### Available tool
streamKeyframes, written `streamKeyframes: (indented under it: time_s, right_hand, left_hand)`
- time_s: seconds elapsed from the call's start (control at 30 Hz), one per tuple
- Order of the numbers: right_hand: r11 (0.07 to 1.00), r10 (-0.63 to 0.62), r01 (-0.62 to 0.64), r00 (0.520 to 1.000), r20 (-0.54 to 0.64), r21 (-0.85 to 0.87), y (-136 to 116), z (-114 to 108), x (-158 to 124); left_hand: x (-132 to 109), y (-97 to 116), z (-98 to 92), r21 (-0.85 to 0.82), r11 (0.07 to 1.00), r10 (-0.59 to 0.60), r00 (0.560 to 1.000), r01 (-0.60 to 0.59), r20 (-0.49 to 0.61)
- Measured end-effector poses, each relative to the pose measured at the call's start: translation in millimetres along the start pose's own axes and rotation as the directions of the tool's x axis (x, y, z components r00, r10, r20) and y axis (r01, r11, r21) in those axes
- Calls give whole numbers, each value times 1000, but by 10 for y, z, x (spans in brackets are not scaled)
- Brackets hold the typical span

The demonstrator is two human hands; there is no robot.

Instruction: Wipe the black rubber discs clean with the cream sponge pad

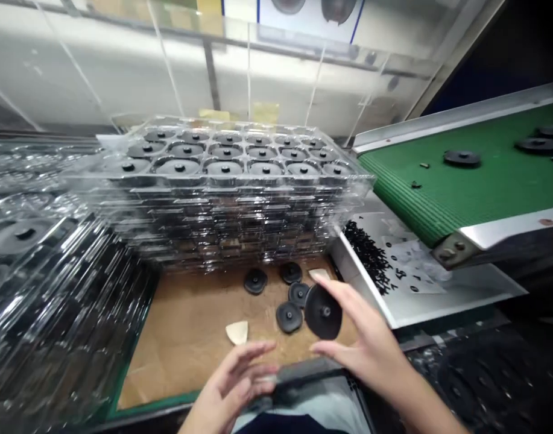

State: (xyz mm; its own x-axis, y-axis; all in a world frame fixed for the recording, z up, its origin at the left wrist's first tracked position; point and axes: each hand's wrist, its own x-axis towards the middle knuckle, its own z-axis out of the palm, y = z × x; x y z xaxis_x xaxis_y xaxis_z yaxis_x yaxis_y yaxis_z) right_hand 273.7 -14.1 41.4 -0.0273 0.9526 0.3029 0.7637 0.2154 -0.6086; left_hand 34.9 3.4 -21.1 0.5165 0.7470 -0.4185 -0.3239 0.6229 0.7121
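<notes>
My right hand (364, 334) grips a black rounded disc (320, 322) by its edge, between thumb and fingers. A small stud stands at the disc's centre. My left hand (240, 383) is open near the board's front edge, fingers apart and slightly blurred, with nothing visible in it. Just beyond my hands, several similar discs lie on a brown board: one dark disc (255, 281) sits apart, and another disc (289, 317) is beside the held one. A cream-coloured wedge-shaped piece (237, 331) rests above my left fingertips. A second pale piece (319, 273) is partly hidden behind my right fingers.
A tall stack of clear plastic trays (226, 181) filled with black discs stands at the back. More clear trays (54, 289) are piled on the left. At right, a green conveyor (484, 187) carries discs above a metal chute (421, 307) holding small black bits (366, 253).
</notes>
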Motion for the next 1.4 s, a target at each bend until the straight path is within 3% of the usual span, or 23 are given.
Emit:
streamKeyframes:
  time_s: [0.13, 0.23, 0.37, 0.5, 0.63, 0.83, 1.03, 1.13, 1.23, 1.3, 1.4]
  right_hand:
    - [983, -45, 30, 996, 81, 180, -202, 403, -166]
    - [971, -102, 91, 994, 42, 223, -307, 538, -180]
    - [959, -127, 104, 989, 72, 262, -388, 592, -168]
    - [956, -155, 120, 981, 116, 270, -416, 633, -202]
    - [973, -193, 183, 979, 59, 143, -438, 664, -240]
    - [949, -314, 314, 949, 1, 24, -499, 694, -278]
    - [906, -416, 420, 907, -64, 49, -461, 753, -436]
    - [940, -313, 324, 944, -104, 110, -388, 717, -521]
    - [971, -26, 68, 983, -179, 229, -328, 690, -564]
    - [931, 135, -45, 965, -226, 362, -312, 697, -562]
    - [827, 255, -93, 941, -222, 555, -320, 727, -533]
  left_hand:
    - [-1, 74, 265, -85, 987, 144, 985, -136, 91]
    - [-36, 32, 276, -106, 979, 186, 977, -174, 108]
    - [-103, -26, 176, -96, 981, 168, 986, -167, -1]
    - [-144, 12, 199, -84, 977, 193, 981, -195, -25]
    - [-164, 38, 264, -138, 970, 192, 979, -200, -68]
    - [-176, 3, 254, -220, 962, 156, 987, -161, -40]
    - [-170, 54, 247, -258, 931, 256, 966, -258, -43]
    - [-160, 74, 237, -296, 911, 297, 955, -289, -19]
    - [-154, 68, 225, -310, 896, 344, 939, -319, 28]
    - [-153, 59, 219, -316, 888, 365, 930, -334, 45]
    - [-157, 58, 214, -332, 887, 358, 932, -321, 55]
